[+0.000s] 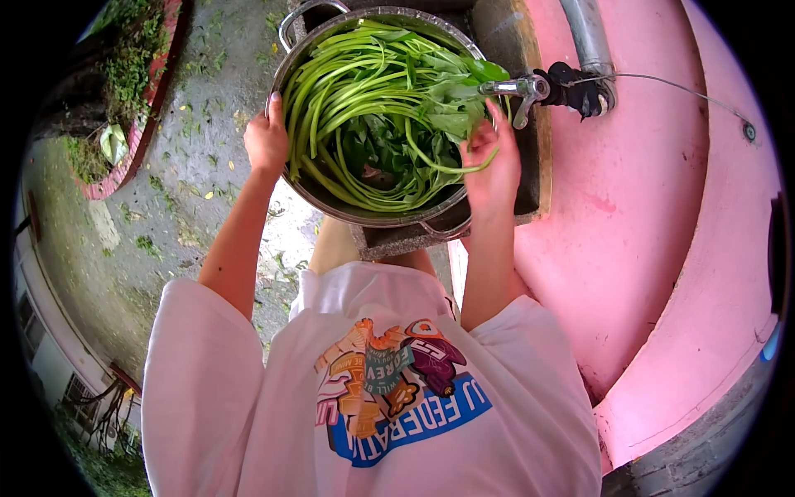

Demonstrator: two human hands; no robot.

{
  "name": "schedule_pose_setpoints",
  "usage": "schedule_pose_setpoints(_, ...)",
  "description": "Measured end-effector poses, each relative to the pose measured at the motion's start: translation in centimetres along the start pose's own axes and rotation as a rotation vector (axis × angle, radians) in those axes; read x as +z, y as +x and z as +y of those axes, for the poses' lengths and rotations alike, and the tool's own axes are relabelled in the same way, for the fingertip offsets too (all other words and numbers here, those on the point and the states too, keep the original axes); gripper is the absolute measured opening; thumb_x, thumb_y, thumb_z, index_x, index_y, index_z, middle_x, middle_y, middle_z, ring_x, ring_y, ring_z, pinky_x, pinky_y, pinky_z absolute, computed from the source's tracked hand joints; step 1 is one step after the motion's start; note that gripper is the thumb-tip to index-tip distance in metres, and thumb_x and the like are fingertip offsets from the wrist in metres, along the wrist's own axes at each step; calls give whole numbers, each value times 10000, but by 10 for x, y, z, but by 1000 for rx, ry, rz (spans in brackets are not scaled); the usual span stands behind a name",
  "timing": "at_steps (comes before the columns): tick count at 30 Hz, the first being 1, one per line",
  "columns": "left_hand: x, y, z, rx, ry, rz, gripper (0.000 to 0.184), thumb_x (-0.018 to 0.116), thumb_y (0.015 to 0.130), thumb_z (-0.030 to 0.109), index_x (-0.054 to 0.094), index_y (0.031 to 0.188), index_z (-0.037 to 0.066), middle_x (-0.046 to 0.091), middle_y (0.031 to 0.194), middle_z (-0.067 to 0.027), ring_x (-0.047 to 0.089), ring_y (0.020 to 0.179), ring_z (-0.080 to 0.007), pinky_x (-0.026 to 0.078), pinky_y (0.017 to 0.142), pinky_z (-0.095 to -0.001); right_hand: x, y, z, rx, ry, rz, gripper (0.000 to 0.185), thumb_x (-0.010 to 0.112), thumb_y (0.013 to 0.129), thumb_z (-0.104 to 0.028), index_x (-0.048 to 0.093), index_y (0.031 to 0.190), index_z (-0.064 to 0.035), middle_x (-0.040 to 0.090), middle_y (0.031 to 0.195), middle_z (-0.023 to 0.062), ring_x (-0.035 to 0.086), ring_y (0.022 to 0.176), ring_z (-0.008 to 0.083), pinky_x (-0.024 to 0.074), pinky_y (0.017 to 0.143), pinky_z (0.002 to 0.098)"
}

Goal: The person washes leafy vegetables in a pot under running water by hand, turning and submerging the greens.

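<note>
A wide metal pot (302, 184) is full of long-stemmed leafy greens (348, 99), the stems coiled round its inside and darker leaves in the middle. My left hand (266, 142) grips the pot's left rim, thumb on top. At the right rim, my right hand (494, 166) has its fingers curled in among the greens, with one stem lying across it. Leaves hide part of those fingers. Just above that hand, a metal tap (515, 88) points over the pot's edge, and some leaves touch its spout.
The pot rests on a stone basin ledge (397, 240) beside a pink wall (613, 215). Black wrapping (580, 89) covers the joint between tap and grey pipe (586, 33). A thin wire runs along the wall. Wet ground (124, 265) with scattered leaves lies to the left.
</note>
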State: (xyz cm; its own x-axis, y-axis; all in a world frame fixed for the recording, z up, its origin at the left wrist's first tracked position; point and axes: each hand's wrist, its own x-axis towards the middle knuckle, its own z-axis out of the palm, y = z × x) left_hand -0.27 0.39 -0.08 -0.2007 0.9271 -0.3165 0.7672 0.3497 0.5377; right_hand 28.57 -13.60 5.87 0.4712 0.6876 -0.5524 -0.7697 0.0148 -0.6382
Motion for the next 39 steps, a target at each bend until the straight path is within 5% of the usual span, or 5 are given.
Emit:
schedule_pose_setpoints(20, -5, -6, 9, 5, 46, 14, 698, 416, 900, 581, 640, 817, -74, 616, 789, -294, 593, 798, -451, 449, 754, -484, -7, -113, 33, 369, -285, 55, 313, 463, 961, -132, 404, 1222, 30, 519, 1201, 185, 529, 1119, 258, 476, 930, 357)
schedule_pose_setpoints(24, -4, -7, 9, 11, 22, 22, 708, 406, 899, 592, 646, 827, -71, 618, 798, -292, 592, 805, -455, 448, 758, -487, 17, -90, 14, 121, -1087, -2, 191, 574, 879, -104, 573, 1051, -21, 637, 947, 118, 589, 990, 212, 484, 792, 302)
schedule_pose_setpoints(26, -1, -2, 4, -3, 35, 3, 702, 403, 901, 589, 649, 838, -65, 620, 808, -291, 594, 815, -453, 448, 764, -487, 22, -48, 33, -750, -1406, -470, 173, 592, 811, -88, 622, 970, -26, 621, 915, 127, 588, 903, 251, 465, 755, 348)
schedule_pose_setpoints(32, -6, -7, 13, -39, 69, -2, 692, 393, 905, 584, 652, 872, -57, 623, 851, -293, 589, 877, -449, 443, 808, -485, -23, -43, 85, -472, -2147, -839, 170, 550, 786, -114, 637, 911, -37, 599, 839, 115, 569, 831, 303, 456, 733, 401)
schedule_pose_setpoints(39, 1, 2, -2, -7, 31, -19, 704, 391, 902, 589, 650, 859, -65, 618, 837, -301, 585, 854, -460, 440, 790, -496, 40, 13, 58, -568, -1560, -288, 167, 648, 766, -160, 554, 845, -46, 565, 811, 108, 558, 898, 288, 416, 784, 377)
